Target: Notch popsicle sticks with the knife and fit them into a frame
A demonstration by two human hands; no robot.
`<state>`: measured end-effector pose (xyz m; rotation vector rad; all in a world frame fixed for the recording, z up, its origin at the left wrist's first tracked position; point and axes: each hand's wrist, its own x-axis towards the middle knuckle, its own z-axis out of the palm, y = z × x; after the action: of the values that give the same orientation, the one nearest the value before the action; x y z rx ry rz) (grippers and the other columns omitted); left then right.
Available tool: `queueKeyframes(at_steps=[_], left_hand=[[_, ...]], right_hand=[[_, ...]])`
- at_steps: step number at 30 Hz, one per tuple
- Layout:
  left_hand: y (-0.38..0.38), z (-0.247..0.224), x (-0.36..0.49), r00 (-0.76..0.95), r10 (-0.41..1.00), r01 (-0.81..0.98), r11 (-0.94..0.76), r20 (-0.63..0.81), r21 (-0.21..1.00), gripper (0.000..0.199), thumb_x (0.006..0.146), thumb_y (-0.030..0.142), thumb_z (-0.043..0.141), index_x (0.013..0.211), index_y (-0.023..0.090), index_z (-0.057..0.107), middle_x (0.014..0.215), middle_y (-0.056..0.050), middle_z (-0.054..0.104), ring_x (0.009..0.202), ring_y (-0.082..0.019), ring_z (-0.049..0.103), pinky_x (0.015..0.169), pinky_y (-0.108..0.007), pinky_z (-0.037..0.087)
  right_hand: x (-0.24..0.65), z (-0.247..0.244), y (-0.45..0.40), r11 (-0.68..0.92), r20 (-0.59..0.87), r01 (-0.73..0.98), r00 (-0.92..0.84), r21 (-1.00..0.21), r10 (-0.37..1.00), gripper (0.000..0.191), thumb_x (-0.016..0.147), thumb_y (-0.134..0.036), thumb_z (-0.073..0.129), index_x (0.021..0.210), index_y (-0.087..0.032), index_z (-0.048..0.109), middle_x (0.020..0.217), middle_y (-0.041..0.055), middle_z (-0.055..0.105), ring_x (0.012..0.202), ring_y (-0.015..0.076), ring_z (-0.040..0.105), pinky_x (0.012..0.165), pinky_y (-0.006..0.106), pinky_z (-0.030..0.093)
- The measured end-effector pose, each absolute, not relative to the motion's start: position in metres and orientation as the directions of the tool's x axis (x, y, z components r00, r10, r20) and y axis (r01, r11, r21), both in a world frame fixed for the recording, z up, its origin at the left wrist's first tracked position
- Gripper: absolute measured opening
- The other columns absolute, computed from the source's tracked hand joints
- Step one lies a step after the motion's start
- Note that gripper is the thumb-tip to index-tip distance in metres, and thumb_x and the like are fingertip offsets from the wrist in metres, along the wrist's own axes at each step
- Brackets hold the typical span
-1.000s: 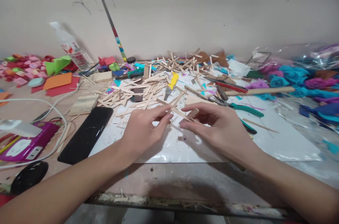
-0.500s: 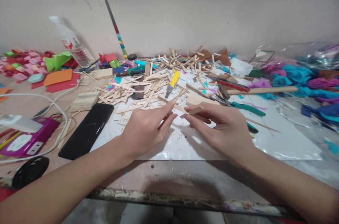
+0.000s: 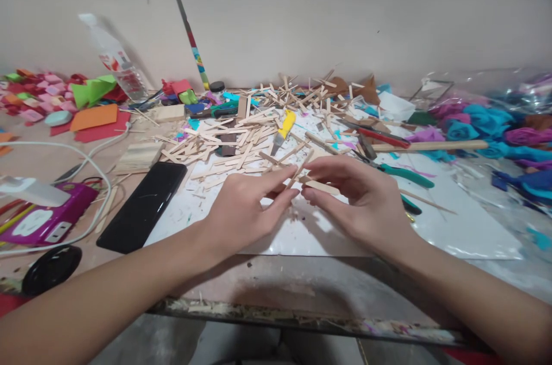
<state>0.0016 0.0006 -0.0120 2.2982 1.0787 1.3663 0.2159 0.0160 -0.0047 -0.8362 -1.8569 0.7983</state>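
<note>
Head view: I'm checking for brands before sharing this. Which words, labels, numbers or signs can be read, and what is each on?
None can be read.
Plastic bottle: red marks, too blurred to read.
Purple socket block: its white patch shows no legible lettering.
Thin pole: coloured bands, too small to make out any lettering.

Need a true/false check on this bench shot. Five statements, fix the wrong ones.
1. The left hand and right hand both hold thin wooden sticks. True.
2. The yellow-handled cutter is in the right hand. False: it lies beside the stick pile, in neither hand.
3. An orange sheet lies over a red sheet. True.
4. The green-handled pliers lie on the left hand's side. False: the right hand's side.
5. The black phone is nearer the left hand. True.
</note>
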Motion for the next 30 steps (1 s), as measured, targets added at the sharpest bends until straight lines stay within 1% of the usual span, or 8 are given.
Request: queueKeyframes(at_steps=[4,7,11,17,21,25,27,30], left_hand=[[0.004,-0.005,0.001,0.2,0.918,0.274,-0.388,0.342,0.88,0.028,0.092,0.017,0.073,0.119,0.013,0.078,0.093,-0.004,0.085,0.075,-0.017,0.082,0.072,-0.022,0.064],[0.006,-0.002,0.002,0.203,0.963,0.077,-0.195,0.176,0.978,0.025,0.09,0.021,0.077,0.115,0.014,0.079,0.088,-0.003,0.084,0.072,-0.018,0.082,0.071,-0.022,0.066],[0.006,0.0,0.004,0.225,0.967,-0.024,-0.116,0.118,0.993,0.016,0.089,0.02,0.079,0.104,0.014,0.079,0.081,-0.002,0.083,0.072,-0.017,0.082,0.07,-0.02,0.066],[0.006,0.001,0.003,0.227,0.971,-0.119,-0.055,0.081,0.991,0.024,0.087,0.021,0.083,0.109,0.014,0.078,0.082,-0.002,0.083,0.071,-0.017,0.082,0.069,-0.02,0.066],[0.006,0.002,0.001,0.264,0.962,-0.141,-0.026,0.063,0.99,0.029,0.086,0.021,0.084,0.113,0.014,0.077,0.084,-0.003,0.084,0.073,-0.019,0.082,0.07,-0.022,0.067],[0.006,0.0,0.0,0.298,0.953,-0.149,-0.008,0.053,0.989,0.032,0.084,0.023,0.087,0.113,0.013,0.077,0.086,-0.005,0.084,0.074,-0.021,0.082,0.071,-0.024,0.067],[0.005,-0.001,0.0,0.329,0.944,-0.156,0.016,0.036,0.988,0.033,0.082,0.024,0.088,0.112,0.012,0.077,0.086,-0.006,0.084,0.074,-0.023,0.082,0.071,-0.028,0.069],[0.005,0.0,0.0,0.366,0.93,-0.173,0.04,0.026,0.984,0.029,0.082,0.021,0.087,0.108,0.012,0.078,0.084,-0.007,0.083,0.074,-0.024,0.082,0.072,-0.032,0.069]], right_hand=[[0.218,-0.006,0.022,0.463,0.379,0.186,-0.358,-0.867,0.854,0.036,0.09,-0.028,0.087,0.123,-0.031,0.072,0.12,0.0022,0.068,0.106,0.0205,0.067,0.075,0.024,0.062],[0.218,-0.008,0.025,0.434,0.345,0.208,-0.357,-0.877,0.868,0.03,0.091,-0.033,0.087,0.116,-0.028,0.072,0.119,0.0036,0.068,0.107,0.0226,0.067,0.075,0.026,0.063],[0.215,-0.009,0.025,0.401,0.325,0.169,-0.352,-0.9,0.878,0.018,0.095,-0.032,0.083,0.105,-0.023,0.071,0.106,0.0036,0.069,0.097,0.0201,0.069,0.067,0.022,0.061],[0.211,-0.002,0.018,0.321,0.273,0.087,-0.348,-0.943,0.897,0.011,0.092,-0.024,0.084,0.098,-0.018,0.076,0.09,0.0029,0.074,0.072,0.0126,0.069,0.06,0.015,0.061],[0.209,0.001,0.019,0.287,0.249,0.065,-0.341,-0.956,0.907,0.01,0.092,-0.023,0.084,0.096,-0.017,0.076,0.087,0.003,0.075,0.067,0.012,0.07,0.059,0.014,0.061],[0.21,-0.002,0.02,0.355,0.305,0.097,-0.335,-0.93,0.892,0.008,0.091,-0.021,0.084,0.093,-0.019,0.077,0.087,0.0008,0.075,0.063,0.0104,0.068,0.057,0.014,0.06],[0.211,-0.003,0.019,0.434,0.365,0.167,-0.326,-0.886,0.872,0.006,0.093,-0.02,0.082,0.089,-0.02,0.077,0.082,-0.0007,0.073,0.062,0.0088,0.065,0.055,0.012,0.055],[0.213,-0.004,0.015,0.525,0.442,0.27,-0.314,-0.807,0.841,0.011,0.095,-0.019,0.078,0.085,-0.021,0.076,0.077,-0.0016,0.071,0.065,0.0091,0.063,0.056,0.014,0.052]])
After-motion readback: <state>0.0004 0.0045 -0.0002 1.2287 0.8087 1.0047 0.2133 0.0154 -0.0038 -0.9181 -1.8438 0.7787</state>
